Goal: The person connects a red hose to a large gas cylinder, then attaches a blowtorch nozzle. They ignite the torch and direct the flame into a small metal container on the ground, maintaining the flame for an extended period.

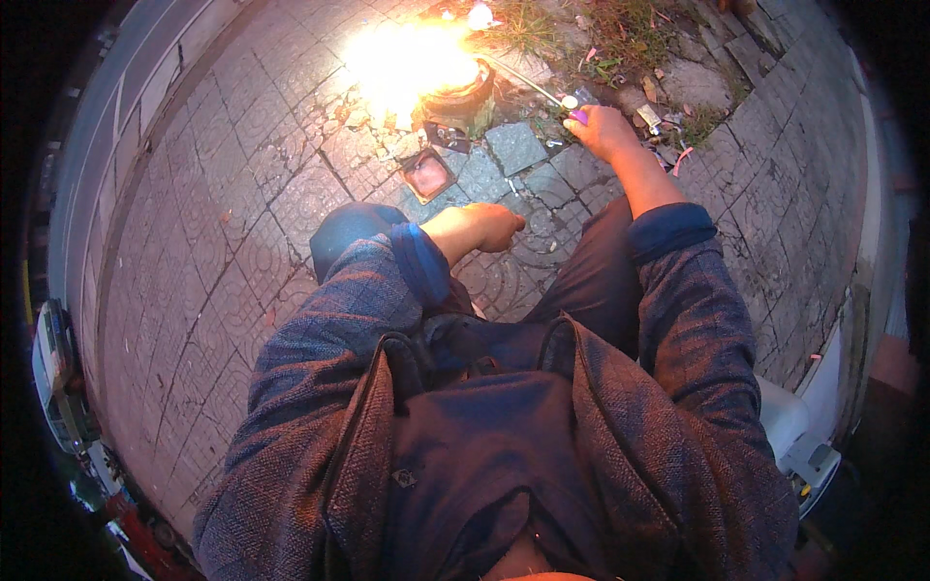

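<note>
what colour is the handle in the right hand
The handle shows purple in the head view.

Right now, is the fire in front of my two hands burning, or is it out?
Burning: the fire shows as a white-yellow glare, brightly lighting the paving stones beside it.

- Fire (pixel 407 73): white, yellow edges
- Handle (pixel 579 115): purple
- Square piece (pixel 427 175): pinkish, brown rim
- Jacket (pixel 300 436): dark, flecked weave
- Cuffs (pixel 671 232): blue
- Paving (pixel 232 194): grey, curved-line pattern
- Grass (pixel 635 34): green
</note>
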A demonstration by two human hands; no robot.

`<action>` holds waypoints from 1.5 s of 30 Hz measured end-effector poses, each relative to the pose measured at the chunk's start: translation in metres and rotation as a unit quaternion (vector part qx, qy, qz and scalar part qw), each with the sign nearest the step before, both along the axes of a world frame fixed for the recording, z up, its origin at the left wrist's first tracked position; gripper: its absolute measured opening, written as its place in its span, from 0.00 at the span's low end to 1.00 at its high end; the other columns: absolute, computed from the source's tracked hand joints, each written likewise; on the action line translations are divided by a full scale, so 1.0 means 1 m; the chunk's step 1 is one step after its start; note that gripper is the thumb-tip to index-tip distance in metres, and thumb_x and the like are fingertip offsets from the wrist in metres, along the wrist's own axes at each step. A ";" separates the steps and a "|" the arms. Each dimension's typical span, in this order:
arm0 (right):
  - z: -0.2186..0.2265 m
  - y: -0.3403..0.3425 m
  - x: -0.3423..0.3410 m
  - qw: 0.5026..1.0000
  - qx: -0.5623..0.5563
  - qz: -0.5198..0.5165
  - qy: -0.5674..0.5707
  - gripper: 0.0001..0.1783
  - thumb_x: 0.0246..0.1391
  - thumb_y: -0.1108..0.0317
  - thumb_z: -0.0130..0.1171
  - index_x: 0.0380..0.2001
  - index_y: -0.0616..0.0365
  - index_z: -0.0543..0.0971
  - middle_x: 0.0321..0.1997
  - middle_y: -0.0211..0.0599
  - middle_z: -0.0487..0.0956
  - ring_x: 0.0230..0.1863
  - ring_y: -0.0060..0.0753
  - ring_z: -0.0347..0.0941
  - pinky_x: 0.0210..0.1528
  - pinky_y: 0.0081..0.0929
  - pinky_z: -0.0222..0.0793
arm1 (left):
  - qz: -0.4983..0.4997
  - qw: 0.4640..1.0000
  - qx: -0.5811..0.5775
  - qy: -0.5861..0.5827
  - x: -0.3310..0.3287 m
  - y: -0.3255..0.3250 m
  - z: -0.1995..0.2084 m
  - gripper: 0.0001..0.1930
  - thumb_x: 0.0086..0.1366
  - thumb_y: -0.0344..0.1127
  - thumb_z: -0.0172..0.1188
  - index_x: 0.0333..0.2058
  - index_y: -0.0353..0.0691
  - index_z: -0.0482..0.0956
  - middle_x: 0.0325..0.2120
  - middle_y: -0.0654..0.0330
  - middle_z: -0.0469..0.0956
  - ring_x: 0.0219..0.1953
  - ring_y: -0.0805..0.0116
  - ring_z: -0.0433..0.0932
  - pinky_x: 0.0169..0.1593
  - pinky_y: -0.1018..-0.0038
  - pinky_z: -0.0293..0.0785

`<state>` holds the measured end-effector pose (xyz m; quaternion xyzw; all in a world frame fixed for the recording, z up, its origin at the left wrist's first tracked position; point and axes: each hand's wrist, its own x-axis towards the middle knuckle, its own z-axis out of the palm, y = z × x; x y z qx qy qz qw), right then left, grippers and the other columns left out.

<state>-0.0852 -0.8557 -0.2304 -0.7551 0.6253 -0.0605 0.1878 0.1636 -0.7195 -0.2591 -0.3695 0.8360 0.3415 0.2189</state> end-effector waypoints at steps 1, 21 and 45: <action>-0.002 -0.002 -0.002 1.000 0.008 -0.014 0.004 0.27 0.58 0.43 0.62 0.45 0.57 0.84 0.44 0.57 0.83 0.50 0.60 0.79 0.52 0.50 0.74 | -0.001 1.000 -0.002 0.002 0.000 0.000 0.000 0.26 0.66 0.41 0.62 0.62 0.48 0.72 0.48 0.46 0.82 0.53 0.44 0.80 0.55 0.52 0.75; 0.024 0.035 -0.052 1.000 0.006 -0.031 0.000 0.27 0.59 0.44 0.63 0.44 0.58 0.84 0.41 0.55 0.84 0.45 0.59 0.80 0.49 0.50 0.74 | -0.026 0.999 -0.005 0.021 -0.020 -0.006 0.001 0.26 0.66 0.40 0.61 0.62 0.47 0.73 0.51 0.45 0.81 0.55 0.44 0.79 0.56 0.53 0.74; 0.061 0.073 -0.063 0.999 0.034 -0.015 -0.017 0.22 0.58 0.48 0.65 0.39 0.59 0.82 0.36 0.52 0.84 0.41 0.56 0.80 0.44 0.45 0.73 | -0.057 0.998 -0.016 0.033 -0.034 -0.007 0.009 0.27 0.66 0.41 0.61 0.63 0.48 0.72 0.50 0.46 0.81 0.55 0.45 0.79 0.56 0.55 0.75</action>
